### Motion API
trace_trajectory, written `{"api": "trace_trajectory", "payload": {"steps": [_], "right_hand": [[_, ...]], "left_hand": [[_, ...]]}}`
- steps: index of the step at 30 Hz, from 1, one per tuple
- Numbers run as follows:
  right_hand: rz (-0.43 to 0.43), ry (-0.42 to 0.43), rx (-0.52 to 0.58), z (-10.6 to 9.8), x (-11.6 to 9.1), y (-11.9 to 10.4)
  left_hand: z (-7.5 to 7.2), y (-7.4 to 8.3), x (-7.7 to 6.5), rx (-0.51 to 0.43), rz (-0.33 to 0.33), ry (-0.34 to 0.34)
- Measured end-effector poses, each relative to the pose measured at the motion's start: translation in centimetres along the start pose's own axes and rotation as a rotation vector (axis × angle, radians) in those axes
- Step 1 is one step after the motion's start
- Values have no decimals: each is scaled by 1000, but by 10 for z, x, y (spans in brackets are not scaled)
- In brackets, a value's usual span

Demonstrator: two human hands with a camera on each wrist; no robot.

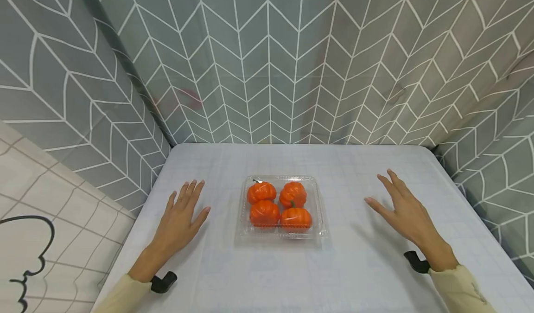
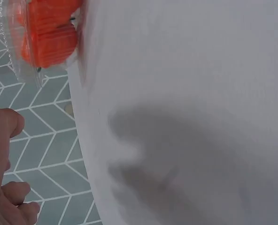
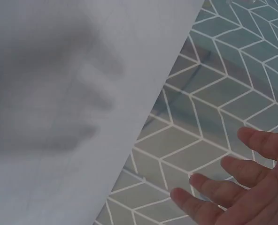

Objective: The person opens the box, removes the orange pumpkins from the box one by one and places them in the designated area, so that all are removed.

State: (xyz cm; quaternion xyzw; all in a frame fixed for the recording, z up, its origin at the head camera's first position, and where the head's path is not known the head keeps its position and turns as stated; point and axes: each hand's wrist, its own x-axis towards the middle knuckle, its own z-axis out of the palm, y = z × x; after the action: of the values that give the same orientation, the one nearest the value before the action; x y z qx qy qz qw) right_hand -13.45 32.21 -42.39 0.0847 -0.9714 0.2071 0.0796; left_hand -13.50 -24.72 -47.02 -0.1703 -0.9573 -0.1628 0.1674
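Observation:
A clear plastic clamshell box (image 1: 319,211) rests mid-table with several small orange pumpkins (image 1: 264,213) inside, seen through its lid. In the left wrist view the pumpkins (image 2: 50,44) show at the upper left behind the plastic. To the box's left my left hand (image 1: 177,222) hovers over the table, fingers extended, thumb toward the box, holding nothing. My right hand (image 1: 410,215) is on the other side, farther from the box, its fingers spread and nothing in them. The right wrist view shows these fingers (image 3: 219,190) apart, with their shadow on the tabletop.
The white cloth-covered table (image 1: 267,276) ends at a grey chevron-patterned curtain (image 1: 267,72) behind, which also runs along both sides. At the left hangs a pale grid-patterned cloth (image 1: 62,220). Each wrist wears a black camera mount (image 1: 164,283).

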Motion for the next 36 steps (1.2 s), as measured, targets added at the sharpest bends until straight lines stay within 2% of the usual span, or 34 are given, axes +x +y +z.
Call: {"api": "trace_trajectory", "payload": {"steps": [8, 14, 16, 22, 28, 36], "right_hand": [[-101, 118, 36, 11, 2, -23], [-151, 115, 64, 22, 4, -38], [-176, 115, 72, 26, 4, -43], [-265, 116, 113, 35, 4, -59], [-335, 112, 143, 39, 6, -76], [-408, 78, 160, 44, 10, -96]], "left_hand": [[6, 17, -4, -302, -122, -27], [14, 26, -5, -470, -144, -25], [16, 29, -5, -532, -173, -48], [20, 37, -8, -762, -269, -176], [23, 44, -10, -1001, -257, -260], [27, 52, -12, -1168, -255, -322]]}}
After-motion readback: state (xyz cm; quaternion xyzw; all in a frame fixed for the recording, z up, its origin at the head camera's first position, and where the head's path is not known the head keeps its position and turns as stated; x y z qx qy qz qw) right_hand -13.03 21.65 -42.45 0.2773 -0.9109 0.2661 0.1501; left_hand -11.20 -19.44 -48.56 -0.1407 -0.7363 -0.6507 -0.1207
